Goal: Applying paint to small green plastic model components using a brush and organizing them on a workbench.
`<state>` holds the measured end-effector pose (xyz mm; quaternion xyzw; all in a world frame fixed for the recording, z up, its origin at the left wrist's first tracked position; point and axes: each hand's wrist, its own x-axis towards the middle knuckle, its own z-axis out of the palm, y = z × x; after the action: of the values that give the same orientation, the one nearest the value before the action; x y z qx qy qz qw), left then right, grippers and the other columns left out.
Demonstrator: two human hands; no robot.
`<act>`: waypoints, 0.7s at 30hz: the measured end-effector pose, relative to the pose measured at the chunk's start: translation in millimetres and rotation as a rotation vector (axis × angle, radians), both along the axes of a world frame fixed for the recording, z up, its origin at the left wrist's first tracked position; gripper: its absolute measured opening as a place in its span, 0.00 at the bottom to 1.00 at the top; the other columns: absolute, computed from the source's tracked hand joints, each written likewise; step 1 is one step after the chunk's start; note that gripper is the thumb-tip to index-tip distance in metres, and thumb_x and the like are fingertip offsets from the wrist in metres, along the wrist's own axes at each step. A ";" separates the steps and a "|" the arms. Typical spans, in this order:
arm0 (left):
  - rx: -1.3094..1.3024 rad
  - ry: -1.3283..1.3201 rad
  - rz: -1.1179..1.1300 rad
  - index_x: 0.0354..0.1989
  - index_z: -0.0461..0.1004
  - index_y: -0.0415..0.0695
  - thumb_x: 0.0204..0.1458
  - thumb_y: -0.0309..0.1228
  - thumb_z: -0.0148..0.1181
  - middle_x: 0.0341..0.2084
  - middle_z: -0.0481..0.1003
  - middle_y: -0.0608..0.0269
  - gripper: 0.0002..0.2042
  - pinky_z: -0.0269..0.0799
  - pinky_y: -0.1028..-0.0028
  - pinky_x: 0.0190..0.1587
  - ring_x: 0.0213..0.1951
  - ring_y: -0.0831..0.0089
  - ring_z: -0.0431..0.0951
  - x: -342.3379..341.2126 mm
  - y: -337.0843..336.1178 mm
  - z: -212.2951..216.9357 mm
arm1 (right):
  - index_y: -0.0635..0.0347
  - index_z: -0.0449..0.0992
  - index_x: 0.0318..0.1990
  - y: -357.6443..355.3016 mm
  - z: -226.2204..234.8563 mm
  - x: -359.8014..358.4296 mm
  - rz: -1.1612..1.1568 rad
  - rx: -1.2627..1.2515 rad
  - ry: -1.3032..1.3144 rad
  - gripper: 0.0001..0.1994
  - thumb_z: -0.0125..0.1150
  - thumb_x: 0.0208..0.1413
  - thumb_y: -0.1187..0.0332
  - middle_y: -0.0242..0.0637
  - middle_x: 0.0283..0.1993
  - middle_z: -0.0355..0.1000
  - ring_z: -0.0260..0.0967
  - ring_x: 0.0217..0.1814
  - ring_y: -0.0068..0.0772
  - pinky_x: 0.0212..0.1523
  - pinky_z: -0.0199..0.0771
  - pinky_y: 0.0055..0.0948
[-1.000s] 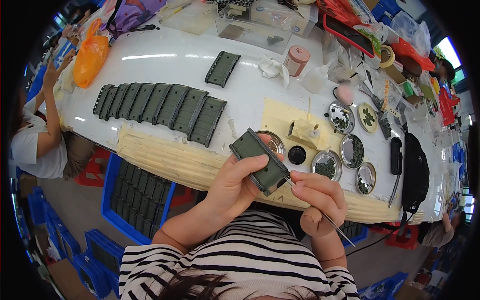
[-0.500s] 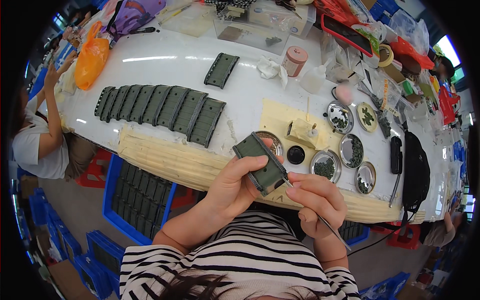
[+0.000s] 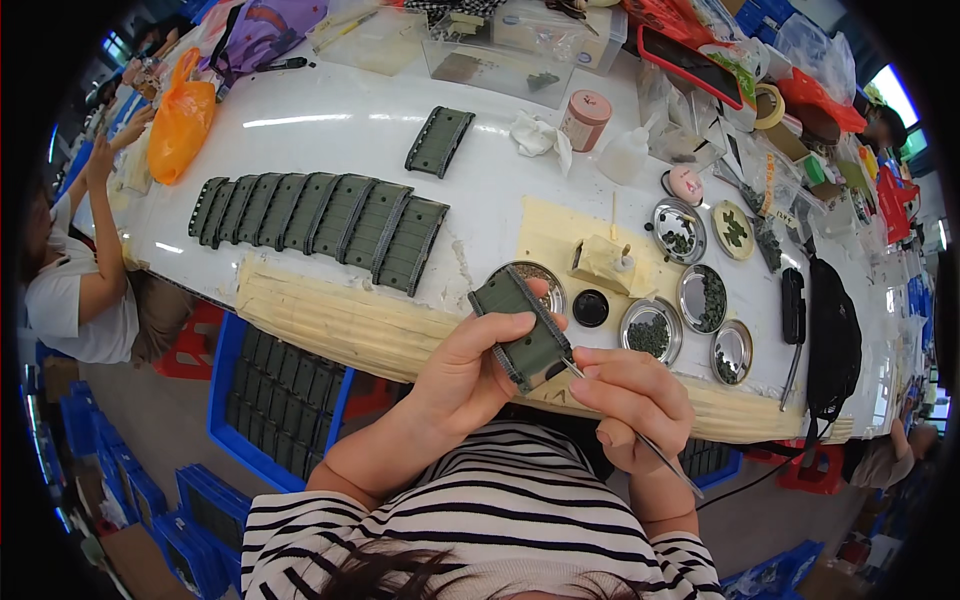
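Note:
Near the table's front edge, my left hand [image 3: 465,375] grips a dark green rectangular panel [image 3: 522,330], thumb lying across its top face. My right hand [image 3: 640,405] is closed around a thin metal tweezers-like tool [image 3: 657,455]. The tool's tip meets the panel's lower right edge; whether a small piece sits at the tip is too small to tell. Just beyond the panel stand round metal dishes, one [image 3: 650,335] with small green bits, and a small black round container [image 3: 591,308]. A row of similar green panels [image 3: 320,220] lies to the left, and a single one [image 3: 440,140] farther back.
A yellowish block [image 3: 602,262] stands on a beige sheet behind the dishes. At right lies a black pouch [image 3: 833,340]. A pink jar [image 3: 586,120] and white tissue are farther back. Below the table edge, a blue crate [image 3: 225,400] holds more panels. Another person [image 3: 85,280] sits at left.
Both hands keep almost the same pose, with the tool's tip still at the panel's edge. The panel appears to have tilted very slightly.

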<state>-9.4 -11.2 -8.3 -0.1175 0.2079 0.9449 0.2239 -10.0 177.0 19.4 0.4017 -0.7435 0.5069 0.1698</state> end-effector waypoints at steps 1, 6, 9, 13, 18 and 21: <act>-0.007 0.005 0.004 0.52 0.66 0.45 0.55 0.27 0.54 0.41 0.74 0.58 0.16 0.73 0.70 0.49 0.46 0.71 0.75 -0.4 0.3 0.0 | 0.68 0.78 0.41 -0.1 -0.3 0.3 -0.007 0.001 -0.003 0.16 0.66 0.44 0.69 0.43 0.38 0.73 0.75 0.45 0.45 0.41 0.77 0.32; -0.064 0.002 0.058 0.54 0.65 0.41 0.53 0.27 0.53 0.39 0.75 0.56 0.19 0.72 0.69 0.50 0.43 0.69 0.76 0.0 3.6 6.1 | 0.68 0.78 0.41 -0.7 -6.2 0.9 -0.031 -0.028 -0.007 0.16 0.66 0.46 0.66 0.42 0.39 0.73 0.75 0.46 0.44 0.41 0.77 0.32; -0.084 0.033 0.060 0.55 0.64 0.41 0.53 0.27 0.53 0.39 0.75 0.55 0.19 0.72 0.69 0.50 0.44 0.69 0.76 0.0 3.2 6.9 | 0.68 0.77 0.43 -0.4 -7.2 2.1 -0.013 -0.078 -0.033 0.18 0.65 0.48 0.64 0.43 0.40 0.72 0.74 0.47 0.44 0.42 0.76 0.32; -0.081 0.028 0.063 0.55 0.63 0.41 0.53 0.27 0.53 0.39 0.75 0.55 0.20 0.71 0.69 0.50 0.44 0.69 0.76 0.4 4.0 7.5 | 0.67 0.76 0.44 0.0 -7.3 2.3 -0.004 -0.078 -0.026 0.19 0.64 0.48 0.62 0.43 0.40 0.72 0.74 0.47 0.44 0.44 0.76 0.33; -0.081 0.028 0.063 0.55 0.63 0.41 0.53 0.27 0.52 0.39 0.75 0.55 0.20 0.71 0.68 0.50 0.44 0.68 0.76 -0.7 4.1 6.7 | 0.67 0.76 0.44 0.0 -8.0 1.4 -0.007 -0.070 -0.012 0.19 0.64 0.48 0.62 0.42 0.40 0.72 0.74 0.48 0.44 0.44 0.76 0.33; -0.075 0.033 0.067 0.55 0.63 0.41 0.53 0.27 0.52 0.39 0.75 0.55 0.20 0.72 0.68 0.50 0.44 0.68 0.76 -0.8 3.8 5.4 | 0.68 0.76 0.44 -0.4 -6.6 0.7 -0.001 -0.061 -0.011 0.18 0.65 0.47 0.65 0.42 0.39 0.72 0.74 0.48 0.44 0.44 0.76 0.32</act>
<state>-10.2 -7.4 -2.9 -0.1170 0.2430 0.9452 0.1841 -9.4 176.6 12.8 0.3930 -0.7289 0.5315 0.1782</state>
